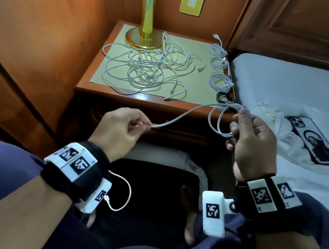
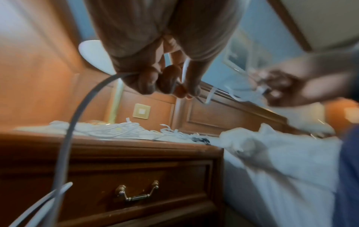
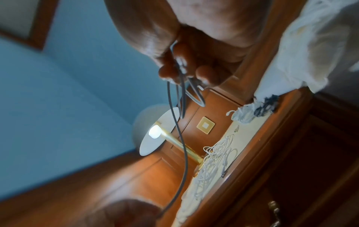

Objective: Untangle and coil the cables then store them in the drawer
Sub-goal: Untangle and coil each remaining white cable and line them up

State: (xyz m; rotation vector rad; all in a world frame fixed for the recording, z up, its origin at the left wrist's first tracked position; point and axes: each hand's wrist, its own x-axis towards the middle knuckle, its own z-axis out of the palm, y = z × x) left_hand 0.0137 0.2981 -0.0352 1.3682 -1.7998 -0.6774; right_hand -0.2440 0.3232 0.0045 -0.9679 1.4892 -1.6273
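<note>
The right hand point(image 1: 252, 142) grips a few loops of one white cable point(image 1: 193, 112) at mid-right; the left hand point(image 1: 123, 127) pinches its loose end. Behind, on the nightstand point(image 1: 91, 89) — three white coils point(image 1: 222, 69), one black coil point(image 1: 223, 97) by the right edge, and a tangled pile point(image 1: 151, 66).

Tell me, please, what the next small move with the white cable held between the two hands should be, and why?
Probably bring the left hand toward the right hand and lay one more loop. The right hand already grips several loops of the white cable, while a straight run still spans to the left fingers. The drawer is shut, so storing comes later.
</note>
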